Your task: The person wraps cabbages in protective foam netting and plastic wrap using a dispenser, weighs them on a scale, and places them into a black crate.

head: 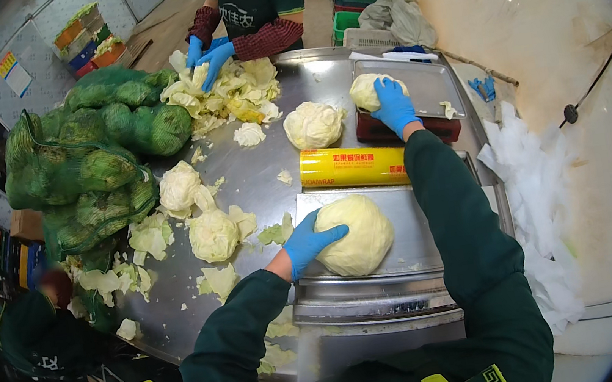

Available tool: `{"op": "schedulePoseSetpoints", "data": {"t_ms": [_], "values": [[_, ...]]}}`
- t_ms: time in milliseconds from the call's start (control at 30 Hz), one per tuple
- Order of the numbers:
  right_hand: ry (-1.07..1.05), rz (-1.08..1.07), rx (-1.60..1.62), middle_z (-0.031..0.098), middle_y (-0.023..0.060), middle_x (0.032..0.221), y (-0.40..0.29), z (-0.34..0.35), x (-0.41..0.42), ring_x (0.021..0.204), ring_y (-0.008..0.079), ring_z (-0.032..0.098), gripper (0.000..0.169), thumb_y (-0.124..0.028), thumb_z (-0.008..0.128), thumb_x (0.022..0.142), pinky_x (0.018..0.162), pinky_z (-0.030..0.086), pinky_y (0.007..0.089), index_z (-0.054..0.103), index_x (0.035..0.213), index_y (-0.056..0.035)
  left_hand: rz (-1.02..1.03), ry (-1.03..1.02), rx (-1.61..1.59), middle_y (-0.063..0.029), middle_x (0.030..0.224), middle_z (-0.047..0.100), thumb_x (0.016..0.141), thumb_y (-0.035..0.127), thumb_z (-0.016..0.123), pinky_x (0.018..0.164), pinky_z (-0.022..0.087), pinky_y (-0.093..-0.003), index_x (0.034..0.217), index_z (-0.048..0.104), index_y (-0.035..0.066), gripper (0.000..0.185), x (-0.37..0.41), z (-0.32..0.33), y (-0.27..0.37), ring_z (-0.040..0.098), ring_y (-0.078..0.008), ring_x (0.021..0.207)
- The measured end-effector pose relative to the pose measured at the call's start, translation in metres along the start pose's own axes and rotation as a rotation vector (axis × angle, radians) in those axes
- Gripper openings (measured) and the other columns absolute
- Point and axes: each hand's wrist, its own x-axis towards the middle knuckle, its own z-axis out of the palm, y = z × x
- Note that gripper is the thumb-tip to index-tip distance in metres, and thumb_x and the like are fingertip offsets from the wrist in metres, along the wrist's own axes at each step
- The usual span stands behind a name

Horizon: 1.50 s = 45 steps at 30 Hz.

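Note:
My left hand [312, 244], in a blue glove, lies against the left side of a large pale cabbage [358, 235]. That cabbage rests on the metal plate of a film-wrapping machine [376, 297]. Farther off, my right hand [394, 104], also gloved in blue, grips a smaller cabbage [365, 92] from above at the left edge of a scale tray [430, 84]. Between the two stretches a yellow roll of cling film [354, 165], its right end hidden by my right arm. Left of the scale sits another trimmed cabbage [314, 125].
Green mesh sacks of cabbages [101, 153] are heaped on the left of the steel table [257, 168]. Two more cabbages [213, 235] and loose leaves lie nearby. Across the table a co-worker's gloved hands [215, 62] touch a leaf pile; another person [42, 332] is at lower left.

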Motion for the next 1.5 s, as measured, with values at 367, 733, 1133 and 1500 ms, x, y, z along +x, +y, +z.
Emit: {"op": "schedulePoseSetpoints", "data": {"t_ms": [367, 733, 1133, 1500], "values": [[-0.045, 0.28, 1.137, 0.06, 0.0101, 0.109, 0.032, -0.123, -0.072, 0.098, 0.0174, 0.059, 0.059, -0.018, 0.076, 0.074, 0.085, 0.048, 0.0299, 0.049, 0.123, 0.0, 1.133, -0.091, 1.494, -0.0112, 0.127, 0.049, 0.073, 0.011, 0.065, 0.098, 0.036, -0.0408, 0.137, 0.041, 0.015, 0.069, -0.02, 0.064, 0.015, 0.048, -0.0267, 0.114], [-0.417, 0.237, 1.105, 0.057, 0.01, 0.115, -0.029, -0.185, -0.238, 0.105, 0.0172, 0.054, 0.062, -0.024, 0.075, 0.076, 0.092, 0.044, 0.0309, 0.046, 0.127, -0.0016, 1.101, -0.163, 1.632, -0.0017, 0.133, 0.044, 0.078, 0.019, 0.06, 0.101, 0.034, -0.045, 0.13, 0.047, 0.029, 0.055, -0.063, 0.061, -0.033, 0.042, -0.0256, 0.122], [-0.46, 0.693, 1.919, 0.062, 0.0132, 0.109, -0.055, -0.195, -0.27, 0.09, 0.0217, 0.064, 0.059, -0.047, 0.056, 0.088, 0.065, 0.056, 0.0342, 0.047, 0.125, -0.0015, 1.049, 0.061, 1.411, -0.0123, 0.124, 0.05, 0.075, 0.011, 0.064, 0.098, 0.038, -0.0459, 0.116, 0.055, 0.014, 0.042, -0.062, 0.067, -0.051, 0.046, -0.034, 0.115], [-0.562, 0.536, 1.348, 0.062, 0.0113, 0.088, -0.047, -0.192, -0.285, 0.07, 0.0169, 0.061, 0.061, -0.057, 0.05, 0.087, 0.054, 0.052, 0.0285, 0.058, 0.107, 0.0, 0.924, 0.264, 0.88, -0.0198, 0.142, 0.034, 0.084, 0.018, 0.06, 0.109, 0.022, -0.0418, 0.137, 0.039, 0.003, 0.058, -0.072, 0.09, 0.002, 0.031, -0.0369, 0.131]]}}
